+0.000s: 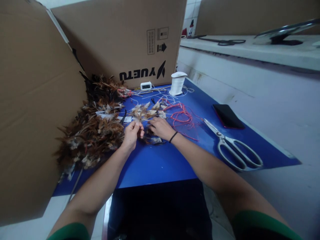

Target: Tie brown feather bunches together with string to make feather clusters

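Observation:
My left hand (132, 134) is closed in a pinch, thumb against the index finger, with a small brown feather (138, 115) rising at the fingertips. Close beside it, my right hand (161, 128), a black band round its wrist, curls its fingers downward over the feathers; what lies in them is hidden. Just beyond both hands is a row of loose cream and brown feathers (156, 109). Some darker feathers (153, 140) lie beneath the right hand. A large heap of brown feathers (91, 133) spreads to the left of my left hand.
On the blue tabletop (157, 163) are red string (182, 116), a white spool (177, 84), a small white digital display (146, 86), large scissors (231, 146) and a black phone (228, 116). Cardboard boxes (105, 36) wall the back and left. A ledge (240, 50) runs along the right.

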Motion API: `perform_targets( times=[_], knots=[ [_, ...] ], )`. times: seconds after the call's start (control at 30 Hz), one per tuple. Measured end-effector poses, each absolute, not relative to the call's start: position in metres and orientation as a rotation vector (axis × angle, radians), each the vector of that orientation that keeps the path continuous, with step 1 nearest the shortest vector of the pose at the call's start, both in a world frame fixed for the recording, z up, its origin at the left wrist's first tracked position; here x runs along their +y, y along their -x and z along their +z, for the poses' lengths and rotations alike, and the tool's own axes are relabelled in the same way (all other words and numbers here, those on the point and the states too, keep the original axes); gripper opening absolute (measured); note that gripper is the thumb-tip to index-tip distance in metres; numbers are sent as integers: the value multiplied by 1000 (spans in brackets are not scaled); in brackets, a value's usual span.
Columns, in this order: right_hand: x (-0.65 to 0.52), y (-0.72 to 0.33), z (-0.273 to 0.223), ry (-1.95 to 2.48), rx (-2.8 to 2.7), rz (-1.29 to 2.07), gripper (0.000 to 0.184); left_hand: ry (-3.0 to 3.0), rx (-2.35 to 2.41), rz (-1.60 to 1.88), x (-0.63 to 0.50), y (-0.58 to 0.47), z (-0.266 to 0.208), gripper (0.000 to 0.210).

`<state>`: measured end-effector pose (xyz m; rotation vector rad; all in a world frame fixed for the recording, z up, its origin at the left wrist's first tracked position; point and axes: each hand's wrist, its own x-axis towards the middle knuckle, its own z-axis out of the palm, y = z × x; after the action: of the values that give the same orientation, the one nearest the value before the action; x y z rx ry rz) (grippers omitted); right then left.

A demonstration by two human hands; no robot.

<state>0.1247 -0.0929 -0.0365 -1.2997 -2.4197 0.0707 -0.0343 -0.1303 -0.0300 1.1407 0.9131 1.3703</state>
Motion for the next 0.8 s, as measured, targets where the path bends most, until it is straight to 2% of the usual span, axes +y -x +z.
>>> perform_targets(
  times=[0.13,0.4,0.67,0.8],
  knots=[
    [-92,-122,-37,1297,-2418,80,17,-1133,912,1367,-131,35,-29,32],
    [-97,-133,-27,1097,-2125,422,9,-1061,991,1312,-134,31,-26,32],
    [-108,-124,-23,1018,-2037,581,6,-1021,953,1188,-134,26,-34,30],
    [-108,-125,-23,1013,-1970,722,12,-995,971,1227,-133,26,-36,28]
  ],
)
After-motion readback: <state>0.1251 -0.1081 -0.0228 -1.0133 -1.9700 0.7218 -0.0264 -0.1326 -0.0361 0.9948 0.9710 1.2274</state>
